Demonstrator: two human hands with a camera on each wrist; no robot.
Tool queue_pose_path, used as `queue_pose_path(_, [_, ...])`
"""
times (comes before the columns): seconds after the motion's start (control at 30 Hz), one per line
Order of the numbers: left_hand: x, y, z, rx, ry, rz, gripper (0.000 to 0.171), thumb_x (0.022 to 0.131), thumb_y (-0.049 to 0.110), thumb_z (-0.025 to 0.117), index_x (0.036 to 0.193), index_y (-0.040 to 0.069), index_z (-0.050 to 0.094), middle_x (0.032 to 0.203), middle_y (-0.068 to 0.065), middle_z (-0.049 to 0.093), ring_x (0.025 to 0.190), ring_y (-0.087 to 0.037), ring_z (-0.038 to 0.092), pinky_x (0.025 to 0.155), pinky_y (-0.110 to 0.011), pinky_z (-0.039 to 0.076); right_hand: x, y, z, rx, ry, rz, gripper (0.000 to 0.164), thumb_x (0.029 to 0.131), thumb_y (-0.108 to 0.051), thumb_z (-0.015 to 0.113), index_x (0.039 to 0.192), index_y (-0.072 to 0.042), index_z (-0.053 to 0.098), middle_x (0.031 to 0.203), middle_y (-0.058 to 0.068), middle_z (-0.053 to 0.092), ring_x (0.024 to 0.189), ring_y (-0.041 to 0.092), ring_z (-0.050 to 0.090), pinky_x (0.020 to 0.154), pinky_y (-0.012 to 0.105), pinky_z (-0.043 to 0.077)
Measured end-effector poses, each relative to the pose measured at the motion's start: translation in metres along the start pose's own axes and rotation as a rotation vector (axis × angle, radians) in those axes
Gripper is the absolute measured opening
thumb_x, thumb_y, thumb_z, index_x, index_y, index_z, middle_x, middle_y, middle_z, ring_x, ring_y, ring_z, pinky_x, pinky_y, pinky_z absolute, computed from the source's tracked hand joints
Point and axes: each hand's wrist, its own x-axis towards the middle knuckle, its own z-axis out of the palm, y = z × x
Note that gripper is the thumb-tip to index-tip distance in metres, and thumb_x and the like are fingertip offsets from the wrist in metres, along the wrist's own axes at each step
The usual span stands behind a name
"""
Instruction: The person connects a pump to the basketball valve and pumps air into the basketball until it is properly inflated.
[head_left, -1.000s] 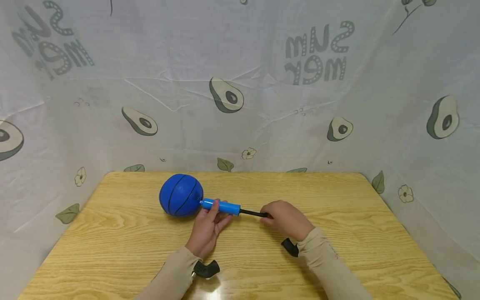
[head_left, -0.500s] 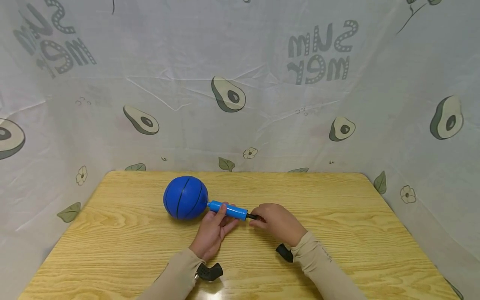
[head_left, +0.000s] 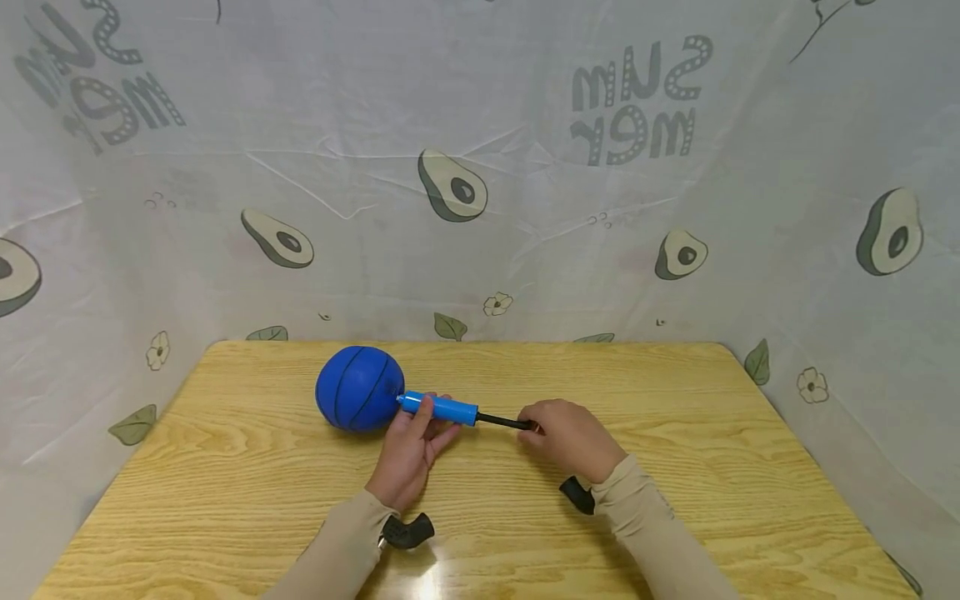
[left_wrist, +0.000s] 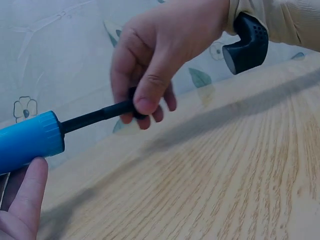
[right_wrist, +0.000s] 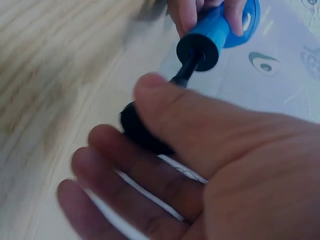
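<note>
A blue ball [head_left: 356, 390] with black seam lines rests on the table at the left in the head view. Against its right side is the tip of a blue hand pump [head_left: 453, 410]. My left hand [head_left: 408, 458] holds the pump's barrel between thumb and fingers. From the barrel's right end a black rod [left_wrist: 95, 118] sticks out. My right hand [head_left: 573, 437] grips the black handle [right_wrist: 142, 131] at the rod's end, the thumb pressing on it. The ball's valve is too small to make out.
The wooden table [head_left: 675, 400] carries all of this. A pale curtain [head_left: 555, 250] printed with avocados hangs behind and at both sides. Black wrist cameras [head_left: 408, 531] sit by the beige sleeves [head_left: 652, 525].
Half a second ago the right hand had pushed the rod nearly into the barrel. Now it has pulled back right, drawing the rod out. Ball, pump and left hand shifted slightly left.
</note>
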Motion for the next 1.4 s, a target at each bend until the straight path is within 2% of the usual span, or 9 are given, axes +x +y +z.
queue_pose_path(0.23, [0.003, 0.003, -0.003, -0.003, 0.059, 0.035, 0.057, 0.113, 0.034, 0.043, 0.150, -0.006, 0.027, 0.151, -0.024, 0.038, 0.121, -0.019, 0.060, 0.111, -0.046, 0.050, -0.005, 0.007, -0.008, -0.067, 0.047, 0.070, 0.012, 0.092, -0.017, 0.080, 0.102, -0.010, 0.078, 0.089, 0.000, 0.074, 0.075, 0.013, 0.067, 0.062, 0.032, 0.058])
queue_pose_path(0.33, [0.003, 0.003, -0.005, -0.001, 0.066, 0.040, 0.058, 0.113, 0.034, 0.043, 0.151, -0.006, 0.026, 0.152, -0.024, 0.037, 0.122, -0.019, 0.059, 0.111, -0.044, 0.050, -0.005, 0.008, -0.010, -0.067, 0.045, 0.063, 0.011, 0.092, -0.016, 0.080, 0.100, -0.009, 0.077, 0.087, 0.000, 0.073, 0.072, 0.013, 0.065, 0.060, 0.030, 0.055])
queue_pose_path(0.6, [-0.001, -0.004, 0.002, -0.037, 0.067, -0.005, 0.055, 0.112, 0.031, 0.045, 0.149, -0.006, 0.028, 0.144, -0.019, 0.046, 0.121, -0.018, 0.061, 0.111, -0.044, 0.049, 0.000, 0.006, -0.004, -0.056, -0.003, -0.038, 0.007, 0.095, -0.014, 0.077, 0.091, -0.010, 0.074, 0.075, -0.006, 0.063, 0.062, 0.005, 0.050, 0.058, 0.025, 0.045])
queue_pose_path(0.7, [-0.004, -0.007, 0.006, -0.048, 0.041, -0.037, 0.054, 0.113, 0.030, 0.043, 0.149, -0.006, 0.026, 0.144, -0.019, 0.046, 0.120, -0.018, 0.061, 0.111, -0.043, 0.049, 0.001, 0.000, -0.001, -0.022, -0.004, -0.087, 0.008, 0.095, -0.016, 0.077, 0.090, -0.011, 0.073, 0.074, -0.009, 0.061, 0.062, 0.004, 0.048, 0.058, 0.023, 0.045])
queue_pose_path(0.9, [-0.008, -0.011, 0.011, -0.032, -0.035, -0.067, 0.060, 0.113, 0.033, 0.043, 0.152, -0.008, 0.021, 0.145, -0.018, 0.043, 0.124, -0.017, 0.059, 0.113, -0.039, 0.048, 0.006, -0.011, 0.009, 0.036, 0.021, -0.171, 0.010, 0.098, -0.022, 0.074, 0.099, -0.012, 0.074, 0.083, -0.008, 0.065, 0.069, 0.004, 0.052, 0.062, 0.022, 0.048])
queue_pose_path(1.13, [-0.007, -0.011, 0.010, -0.003, -0.058, -0.063, 0.062, 0.113, 0.035, 0.044, 0.152, -0.008, 0.023, 0.141, -0.015, 0.048, 0.121, -0.017, 0.061, 0.112, -0.039, 0.049, 0.006, -0.013, 0.010, 0.050, 0.019, -0.120, 0.015, 0.098, -0.023, 0.075, 0.105, -0.011, 0.076, 0.086, -0.009, 0.067, 0.070, 0.001, 0.055, 0.064, 0.023, 0.051])
queue_pose_path(1.4, [-0.003, -0.007, 0.004, -0.002, -0.019, -0.026, 0.062, 0.112, 0.034, 0.046, 0.151, -0.009, 0.025, 0.150, -0.025, 0.040, 0.121, -0.018, 0.061, 0.111, -0.043, 0.050, 0.003, -0.006, 0.003, 0.008, -0.005, -0.025, 0.007, 0.095, -0.018, 0.077, 0.096, -0.011, 0.077, 0.079, -0.007, 0.067, 0.064, 0.004, 0.052, 0.060, 0.024, 0.049])
